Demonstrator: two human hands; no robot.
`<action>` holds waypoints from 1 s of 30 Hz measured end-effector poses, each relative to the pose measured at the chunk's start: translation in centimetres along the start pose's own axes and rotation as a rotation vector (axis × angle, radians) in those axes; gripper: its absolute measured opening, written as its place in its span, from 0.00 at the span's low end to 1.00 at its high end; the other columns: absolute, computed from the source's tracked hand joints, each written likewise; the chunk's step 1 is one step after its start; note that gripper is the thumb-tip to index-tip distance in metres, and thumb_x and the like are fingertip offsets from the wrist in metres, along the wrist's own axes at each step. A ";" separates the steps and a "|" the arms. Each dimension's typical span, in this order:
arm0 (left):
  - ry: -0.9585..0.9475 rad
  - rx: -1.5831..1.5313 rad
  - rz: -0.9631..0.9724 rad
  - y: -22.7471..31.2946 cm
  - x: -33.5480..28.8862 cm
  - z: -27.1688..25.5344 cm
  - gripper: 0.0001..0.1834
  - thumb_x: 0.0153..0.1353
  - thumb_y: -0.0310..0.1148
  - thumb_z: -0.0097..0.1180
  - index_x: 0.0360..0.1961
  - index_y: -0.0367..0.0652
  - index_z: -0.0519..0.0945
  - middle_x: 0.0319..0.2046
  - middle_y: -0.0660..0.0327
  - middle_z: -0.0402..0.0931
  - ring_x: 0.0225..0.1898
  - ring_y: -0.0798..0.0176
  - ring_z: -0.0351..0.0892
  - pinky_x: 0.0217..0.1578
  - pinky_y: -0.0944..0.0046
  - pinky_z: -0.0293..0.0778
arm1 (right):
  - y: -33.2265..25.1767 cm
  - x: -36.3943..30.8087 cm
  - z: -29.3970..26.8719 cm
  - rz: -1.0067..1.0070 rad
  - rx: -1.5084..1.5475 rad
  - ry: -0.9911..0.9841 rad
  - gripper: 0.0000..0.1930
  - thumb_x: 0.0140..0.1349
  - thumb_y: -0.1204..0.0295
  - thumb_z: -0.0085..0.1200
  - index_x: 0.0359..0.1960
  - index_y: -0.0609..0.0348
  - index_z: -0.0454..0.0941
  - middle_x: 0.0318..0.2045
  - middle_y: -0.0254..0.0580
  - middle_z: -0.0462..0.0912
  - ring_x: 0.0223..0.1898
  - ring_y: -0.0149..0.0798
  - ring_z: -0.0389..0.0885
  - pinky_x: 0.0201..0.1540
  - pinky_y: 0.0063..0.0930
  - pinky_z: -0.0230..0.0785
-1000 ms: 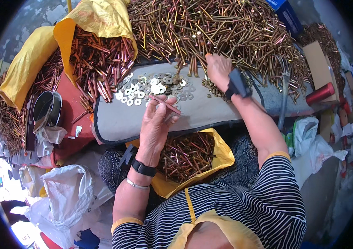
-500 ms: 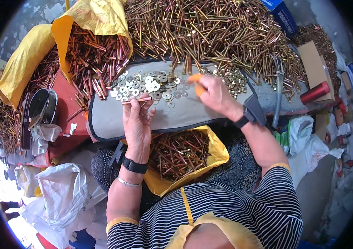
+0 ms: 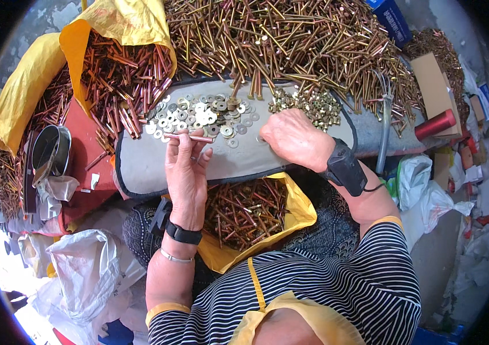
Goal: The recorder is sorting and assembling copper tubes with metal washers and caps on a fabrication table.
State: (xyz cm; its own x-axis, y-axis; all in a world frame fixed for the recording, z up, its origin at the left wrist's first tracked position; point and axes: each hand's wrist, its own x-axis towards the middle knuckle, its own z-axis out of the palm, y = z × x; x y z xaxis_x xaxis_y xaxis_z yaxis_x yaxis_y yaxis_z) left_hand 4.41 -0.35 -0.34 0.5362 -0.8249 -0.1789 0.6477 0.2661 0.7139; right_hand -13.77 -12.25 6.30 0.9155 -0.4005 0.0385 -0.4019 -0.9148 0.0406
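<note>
**Bolt in the left hand, right hand down among the washers**

Biggest thing on show: the great heap of brass-coloured bolts point(image 3: 290, 40) sprawling across the top of the bench, right up against the far edge of the grey mat point(image 3: 152, 167). To the left, a yellow sack point(image 3: 112, 23) lies open with copper-coloured bolts point(image 3: 123, 80) spilling toward the mat's corner. The mat itself stretches across the middle, dark-edged, bare at its near left side.

Down in the lap, a second yellow bag point(image 3: 302, 210) sits open just below the mat's near edge, filled with finished bolts point(image 3: 244, 213), between the two forearms.

On the mat now: a spread of silver washers point(image 3: 204, 112) toward the far side, and just right of it a smaller pile of brass nuts point(image 3: 307, 106). A metal tin point(image 3: 49, 149) stands off to the left on the red surface, and a red cylinder point(image 3: 435, 125) lies at the right, well apart from the hands.

The left hand point(image 3: 185, 178) rests palm-down on the mat, fingers pinching a single copper-coloured bolt point(image 3: 190, 138), held level and crosswise at the near edge of the washer spread. The right hand point(image 3: 296, 141) is curled knuckles-up between washers and nuts, fingertips pressed to the mat; whether it grips anything, I cannot tell. A black wrist device point(image 3: 345, 167) sits on that arm.
</note>
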 end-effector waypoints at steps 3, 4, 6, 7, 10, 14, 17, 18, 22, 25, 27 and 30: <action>-0.055 -0.009 -0.067 -0.2 -0.1 -0.1 0.16 0.64 0.37 0.52 0.50 0.44 0.70 0.45 0.56 0.76 0.44 0.65 0.76 0.39 0.66 0.75 | -0.6 1.4 -1.1 -0.012 0.025 -0.122 0.08 0.53 0.73 0.47 0.20 0.62 0.75 0.19 0.54 0.75 0.29 0.54 0.78 0.31 0.44 0.69; -0.085 -0.027 -0.099 -0.5 -0.1 -0.2 0.17 0.64 0.37 0.53 0.52 0.44 0.70 0.47 0.56 0.75 0.45 0.65 0.76 0.40 0.65 0.75 | -0.2 1.8 -0.8 -0.010 0.055 -0.166 0.08 0.53 0.73 0.46 0.24 0.62 0.76 0.22 0.54 0.76 0.30 0.54 0.79 0.33 0.44 0.69; -0.156 -0.064 -0.141 -0.8 0.0 -0.2 0.17 0.64 0.37 0.53 0.51 0.44 0.71 0.50 0.54 0.74 0.47 0.64 0.75 0.43 0.63 0.74 | 1.2 2.5 -0.8 -0.030 0.159 -0.250 0.09 0.54 0.72 0.45 0.33 0.60 0.78 0.26 0.55 0.78 0.33 0.55 0.79 0.35 0.44 0.70; -0.165 -0.068 -0.143 -0.9 0.0 -0.1 0.16 0.64 0.36 0.53 0.51 0.44 0.71 0.50 0.54 0.74 0.47 0.63 0.75 0.43 0.62 0.74 | 2.3 2.1 -0.8 -0.048 0.241 -0.300 0.11 0.55 0.72 0.45 0.37 0.58 0.77 0.27 0.55 0.79 0.34 0.54 0.79 0.35 0.43 0.70; -0.174 -0.049 -0.150 -0.7 -0.3 0.3 0.14 0.64 0.36 0.53 0.48 0.44 0.71 0.51 0.53 0.73 0.48 0.62 0.75 0.43 0.62 0.75 | 3.7 0.0 0.7 0.011 0.453 -0.245 0.15 0.55 0.73 0.44 0.44 0.55 0.76 0.30 0.55 0.80 0.35 0.54 0.79 0.37 0.44 0.71; -0.137 -0.027 -0.152 -1.0 -0.6 0.7 0.11 0.66 0.36 0.50 0.46 0.44 0.71 0.45 0.55 0.77 0.44 0.61 0.80 0.40 0.62 0.80 | 1.6 -2.5 2.7 0.214 0.454 0.098 0.15 0.53 0.76 0.48 0.44 0.57 0.76 0.25 0.55 0.78 0.26 0.51 0.78 0.29 0.42 0.69; -0.143 -0.036 -0.200 -1.0 -0.4 0.9 0.11 0.65 0.36 0.51 0.44 0.43 0.72 0.44 0.55 0.78 0.44 0.61 0.80 0.40 0.61 0.80 | -0.1 -3.5 1.8 0.296 0.781 0.284 0.15 0.55 0.78 0.50 0.45 0.57 0.78 0.17 0.42 0.75 0.18 0.32 0.72 0.21 0.28 0.62; -0.155 -0.046 -0.208 -1.0 -0.5 0.9 0.10 0.65 0.36 0.51 0.44 0.43 0.72 0.43 0.55 0.78 0.44 0.61 0.80 0.39 0.61 0.80 | -0.8 -3.5 0.9 0.330 0.948 0.324 0.15 0.55 0.79 0.50 0.45 0.56 0.79 0.16 0.37 0.73 0.16 0.26 0.69 0.20 0.24 0.60; -0.209 -0.039 -0.230 -0.9 -0.9 1.3 0.09 0.66 0.36 0.50 0.42 0.42 0.72 0.43 0.54 0.78 0.44 0.61 0.80 0.38 0.62 0.81 | -2.2 -3.0 0.1 0.141 0.894 0.378 0.16 0.56 0.80 0.51 0.46 0.55 0.80 0.15 0.28 0.66 0.18 0.18 0.60 0.20 0.17 0.54; -0.233 -0.010 -0.232 -1.2 -1.0 1.2 0.10 0.66 0.36 0.49 0.42 0.42 0.71 0.42 0.54 0.77 0.44 0.61 0.80 0.36 0.63 0.82 | -2.1 -3.2 0.1 0.208 0.959 0.302 0.15 0.55 0.81 0.52 0.45 0.57 0.80 0.14 0.34 0.69 0.16 0.24 0.64 0.20 0.21 0.58; -0.256 0.022 -0.226 -1.5 -1.0 1.6 0.10 0.66 0.35 0.49 0.43 0.41 0.70 0.42 0.54 0.77 0.44 0.60 0.80 0.36 0.63 0.83 | -1.8 -3.3 1.2 0.094 0.804 0.424 0.16 0.55 0.79 0.54 0.46 0.57 0.79 0.19 0.40 0.73 0.17 0.31 0.69 0.21 0.24 0.61; -0.290 0.079 -0.231 -2.5 -1.6 1.9 0.10 0.66 0.35 0.49 0.44 0.41 0.70 0.42 0.56 0.76 0.44 0.62 0.79 0.37 0.63 0.81 | -2.7 -3.3 1.2 0.076 0.622 0.536 0.20 0.53 0.75 0.58 0.50 0.59 0.76 0.30 0.45 0.76 0.25 0.41 0.74 0.26 0.30 0.66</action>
State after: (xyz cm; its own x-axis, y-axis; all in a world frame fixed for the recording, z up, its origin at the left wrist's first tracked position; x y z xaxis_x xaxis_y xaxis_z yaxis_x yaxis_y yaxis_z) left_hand 0.86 -0.66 -0.56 0.1979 -0.9686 -0.1506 0.6837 0.0263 0.7293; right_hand -15.66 -8.55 4.84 0.6898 -0.5272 0.4962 -0.2349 -0.8113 -0.5354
